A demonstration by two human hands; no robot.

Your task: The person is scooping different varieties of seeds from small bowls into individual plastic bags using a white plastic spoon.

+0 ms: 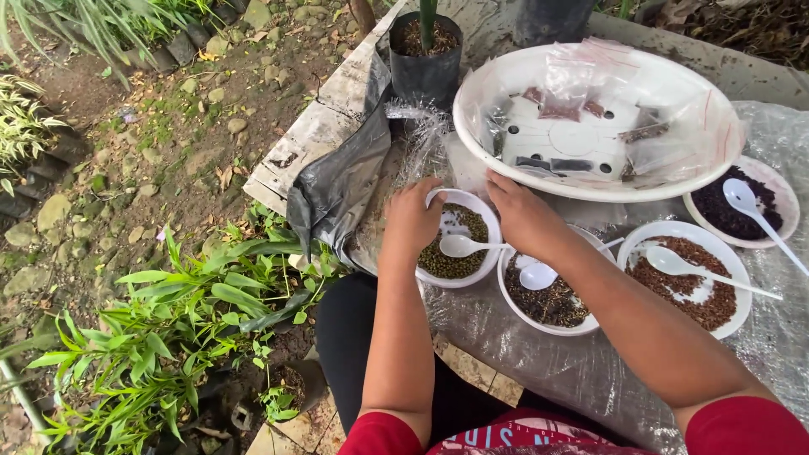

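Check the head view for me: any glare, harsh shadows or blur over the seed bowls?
Head view: soft, even daylight with no hard shadows; mild sheen on the clear plastic table sheet; the white bowl of green seeds looks sharp, and the frame edges look bent.

The person wears a red top with short sleeves: one sleeve (pixel 381 436) shows at the bottom centre of the frame, the other (pixel 746 427) at the lower right. The front of the top (pixel 514 438) carries pale lettering. Dark trousers (pixel 358 337) cover the legs at lower centre. Both forearms are bare, with no watch or rings visible.
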